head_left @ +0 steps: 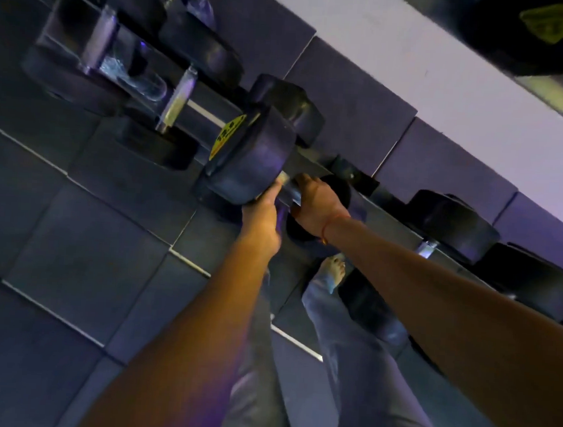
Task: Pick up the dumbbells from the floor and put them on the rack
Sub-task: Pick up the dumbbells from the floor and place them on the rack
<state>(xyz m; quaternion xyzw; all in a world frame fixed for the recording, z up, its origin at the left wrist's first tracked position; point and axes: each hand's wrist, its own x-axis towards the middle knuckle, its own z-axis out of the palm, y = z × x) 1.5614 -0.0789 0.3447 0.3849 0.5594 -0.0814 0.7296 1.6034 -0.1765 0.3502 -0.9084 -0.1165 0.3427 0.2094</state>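
The held dumbbell [253, 159] has its handle hidden under both hands, its far head mostly behind the right hand [316, 205] — yellow label print too blurred to read.

Both my hands grip the handle of one black dumbbell [253, 159]: left hand [261, 222] beside its yellow-labelled head, right hand [316, 203] just next to it. Other dumbbells [182, 87] lie in a row on the dark tiled floor [76, 251]. My bare foot [334, 271] stands below.

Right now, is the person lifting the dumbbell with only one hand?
No, both the left hand and right hand grip the handle of the dumbbell.
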